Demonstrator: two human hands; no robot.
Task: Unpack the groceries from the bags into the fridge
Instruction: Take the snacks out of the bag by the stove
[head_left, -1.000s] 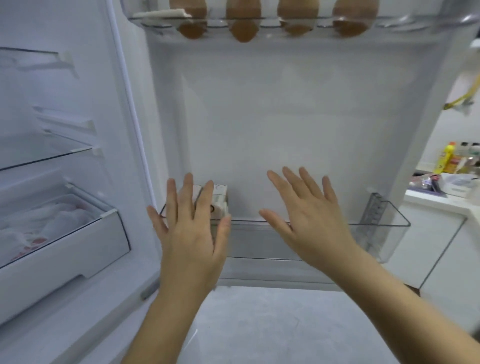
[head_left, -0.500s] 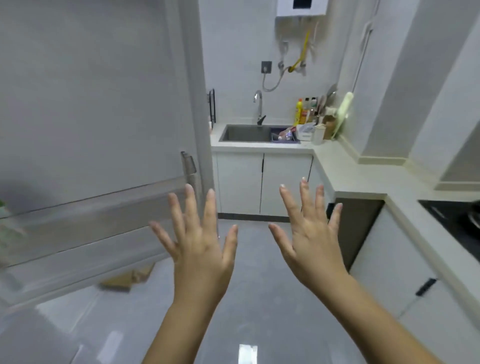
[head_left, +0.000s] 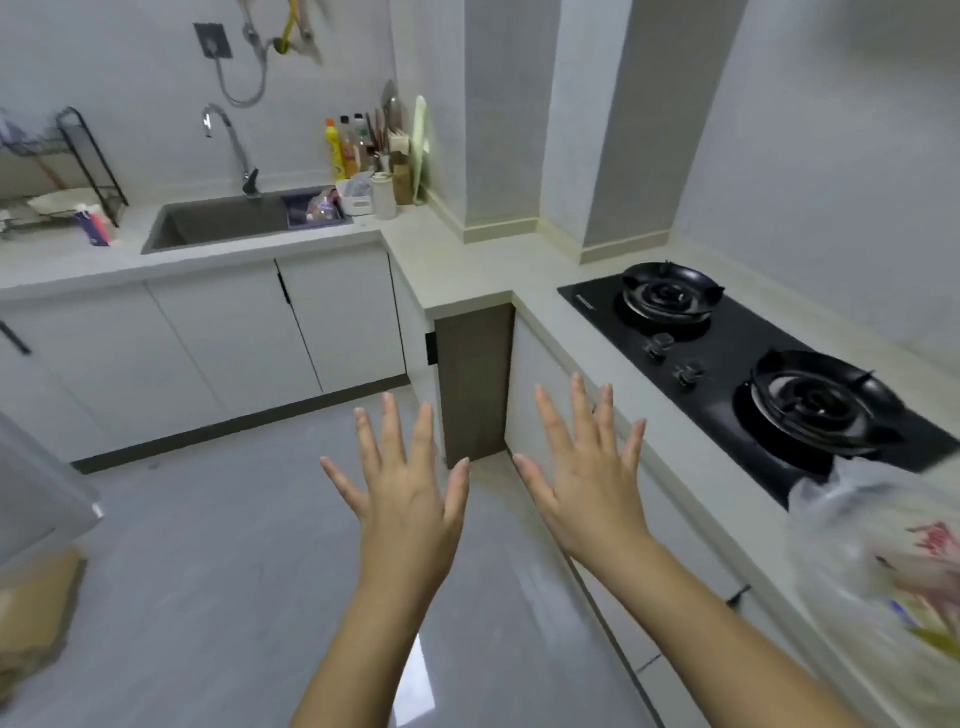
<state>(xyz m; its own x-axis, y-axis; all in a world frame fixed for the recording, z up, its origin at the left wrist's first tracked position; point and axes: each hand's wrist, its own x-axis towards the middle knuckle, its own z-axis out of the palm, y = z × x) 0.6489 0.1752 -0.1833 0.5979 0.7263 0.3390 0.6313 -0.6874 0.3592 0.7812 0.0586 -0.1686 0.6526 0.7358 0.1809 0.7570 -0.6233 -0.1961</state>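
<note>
A clear plastic grocery bag (head_left: 878, 551) with red print lies blurred on the counter at the lower right, just in front of the stove. My left hand (head_left: 405, 499) and my right hand (head_left: 587, 483) are held out over the floor, fingers spread and holding nothing. The right hand is left of the bag and apart from it. Only the corner of the white fridge door (head_left: 36, 499) shows at the left edge.
A black two-burner gas stove (head_left: 753, 364) sits in the right counter. The sink (head_left: 228, 223) with its tap, bottles (head_left: 343, 150) and a dish rack (head_left: 62, 171) are at the back left. White cabinets (head_left: 234, 332) line the grey floor. A brown paper item (head_left: 36, 613) lies lower left.
My view has swung right, from the inside of the fridge door to the kitchen counter and stove. Both hands stay spread and hold nothing. The grocery bag has come into view.
</note>
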